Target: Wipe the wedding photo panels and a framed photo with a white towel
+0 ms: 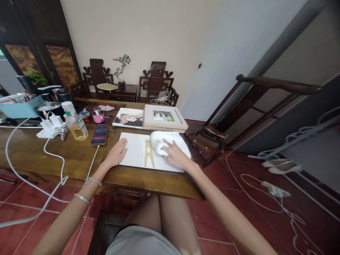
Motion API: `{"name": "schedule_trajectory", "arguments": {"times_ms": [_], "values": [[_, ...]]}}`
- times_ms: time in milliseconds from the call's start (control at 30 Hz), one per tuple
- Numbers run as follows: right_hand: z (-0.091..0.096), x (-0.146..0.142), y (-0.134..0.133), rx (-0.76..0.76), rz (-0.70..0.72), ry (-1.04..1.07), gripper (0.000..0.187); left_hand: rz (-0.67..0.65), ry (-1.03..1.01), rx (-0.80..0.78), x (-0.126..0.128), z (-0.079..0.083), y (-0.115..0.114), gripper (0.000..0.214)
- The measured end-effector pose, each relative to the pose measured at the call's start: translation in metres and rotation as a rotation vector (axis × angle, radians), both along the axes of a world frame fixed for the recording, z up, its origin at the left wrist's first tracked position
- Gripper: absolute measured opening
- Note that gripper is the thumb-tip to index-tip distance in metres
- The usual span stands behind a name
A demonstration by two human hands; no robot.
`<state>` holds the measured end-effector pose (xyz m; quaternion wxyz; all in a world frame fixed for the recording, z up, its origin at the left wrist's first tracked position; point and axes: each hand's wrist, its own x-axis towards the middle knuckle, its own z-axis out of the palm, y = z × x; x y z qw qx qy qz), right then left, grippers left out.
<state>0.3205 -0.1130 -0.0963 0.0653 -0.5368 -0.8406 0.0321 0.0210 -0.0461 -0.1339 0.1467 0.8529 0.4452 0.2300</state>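
A white rectangular panel (134, 150) with a yellow shape like a clothes peg on its face lies flat at the table's front edge. My left hand (118, 152) rests on the panel's left edge with its fingers stretched out, holding nothing. A fluffy white cloth (180, 140) lies bunched over the panel's right side. My right hand (174, 154) presses down on this cloth, gripping it with fingers bent over its folds. Part of the panel is hidden beneath the cloth and the hand.
Behind the panel lie a photo book (130, 122) and a framed picture (166, 118). Leftward are a charging phone (100, 134), a bottle (75, 122), a pink cup (98, 116) and a power strip (51, 127) with trailing cables. A wooden chair (239, 102) stands right.
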Motion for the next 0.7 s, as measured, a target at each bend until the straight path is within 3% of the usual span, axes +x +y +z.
{"name": "schedule_trajectory", "arguments": {"times_ms": [167,267,367,567,633,700], "values": [[0.021,0.003,-0.089,-0.109,0.121,0.04,0.048,0.01,0.019,-0.001,0.002,0.0,-0.001,0.054],[0.03,0.009,-0.108,-0.191,0.088,0.053,0.052,0.008,0.029,-0.001,0.003,0.0,-0.001,0.055],[0.027,0.005,-0.082,-0.199,-0.041,0.062,0.052,-0.001,0.035,0.002,0.002,0.0,-0.001,0.055],[0.008,-0.041,0.012,-0.015,-0.082,0.055,0.044,-0.009,0.022,-0.009,0.0,0.0,0.0,0.056],[0.007,-0.055,0.018,0.034,-0.051,0.047,0.042,-0.004,0.013,-0.007,0.0,-0.001,0.0,0.056],[0.008,-0.063,0.005,0.061,0.036,0.034,0.041,-0.004,0.015,0.001,0.001,-0.002,0.001,0.055]]}}
